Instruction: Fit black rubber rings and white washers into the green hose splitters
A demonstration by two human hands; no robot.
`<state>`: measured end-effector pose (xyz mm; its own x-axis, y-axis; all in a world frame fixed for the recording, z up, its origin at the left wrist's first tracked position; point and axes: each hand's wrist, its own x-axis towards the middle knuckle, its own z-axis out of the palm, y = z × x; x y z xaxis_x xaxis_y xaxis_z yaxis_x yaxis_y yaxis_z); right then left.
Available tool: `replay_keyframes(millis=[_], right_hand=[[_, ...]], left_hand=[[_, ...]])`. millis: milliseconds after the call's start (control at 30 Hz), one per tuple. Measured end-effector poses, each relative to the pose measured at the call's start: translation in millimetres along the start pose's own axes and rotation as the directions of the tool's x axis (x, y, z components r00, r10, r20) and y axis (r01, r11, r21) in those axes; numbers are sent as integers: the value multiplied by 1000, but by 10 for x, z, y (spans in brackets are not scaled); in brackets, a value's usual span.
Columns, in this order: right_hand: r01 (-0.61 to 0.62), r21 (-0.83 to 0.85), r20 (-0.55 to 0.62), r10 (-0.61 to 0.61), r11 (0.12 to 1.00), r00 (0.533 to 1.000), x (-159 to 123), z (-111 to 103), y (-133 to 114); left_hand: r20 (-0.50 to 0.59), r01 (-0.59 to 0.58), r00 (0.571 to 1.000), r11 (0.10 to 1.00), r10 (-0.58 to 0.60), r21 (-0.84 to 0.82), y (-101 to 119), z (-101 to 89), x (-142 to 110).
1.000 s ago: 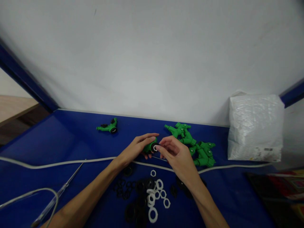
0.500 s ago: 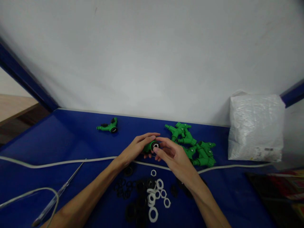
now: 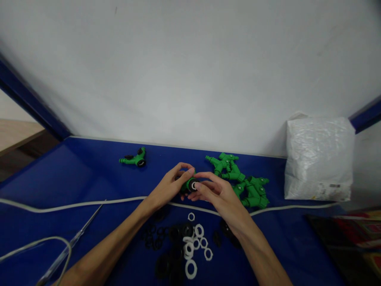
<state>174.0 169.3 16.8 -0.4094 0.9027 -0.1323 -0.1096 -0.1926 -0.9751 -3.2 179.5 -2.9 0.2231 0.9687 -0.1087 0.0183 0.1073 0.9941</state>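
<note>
My left hand (image 3: pixel 175 182) is closed around a green plastic Y-shaped hose splitter (image 3: pixel 186 185), partly hidden by the fingers. A black collar (image 3: pixel 193 184) on its end faces right, with a white ring (image 3: pixel 194 186) inside its opening. My right hand (image 3: pixel 212 188) is curled at that end, its thumb at the white ring and the other fingers beside and behind the collar. Below the hands lie several loose white rings (image 3: pixel 191 269) and black collars (image 3: pixel 162 265), with small black rings (image 3: pixel 149 241) to their left.
Several green hose splitters (image 3: pixel 255 196) lie in a pile to the right. One with black parts (image 3: pixel 137 159) sits at the back left. A white cable (image 3: pixel 89 203) crosses the blue table (image 3: pixel 98 167). A pointed tool (image 3: pixel 77 237) lies left, and a plastic-wrapped package (image 3: pixel 320 159) stands right.
My right fingers have closed in on the collar from the right. The white ring, tilted at the opening before, now looks rounder and centred in it. My left fingers have shifted slightly on the splitter.
</note>
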Motion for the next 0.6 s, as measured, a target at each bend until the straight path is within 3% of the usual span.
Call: replay_keyframes(millis=[167,333,467,600], right_hand=[[-38,62,-24,39,997,999,-8,16,5],[2,98,-112,9,995,994,30,23,44],[45,82,-221,-26,996,975,39,-8,39],[30,22,-245,-23,999,969,24,-11,26]], left_hand=[[-31,-42,999,999,42,-1,-24,-5,12],[-86,-137,984,974,155,183,7,-34,23],[-38,-178,979,934,200,309,50,-39,-12],[-17,-204,973,899,229,388,40,-30,-36]])
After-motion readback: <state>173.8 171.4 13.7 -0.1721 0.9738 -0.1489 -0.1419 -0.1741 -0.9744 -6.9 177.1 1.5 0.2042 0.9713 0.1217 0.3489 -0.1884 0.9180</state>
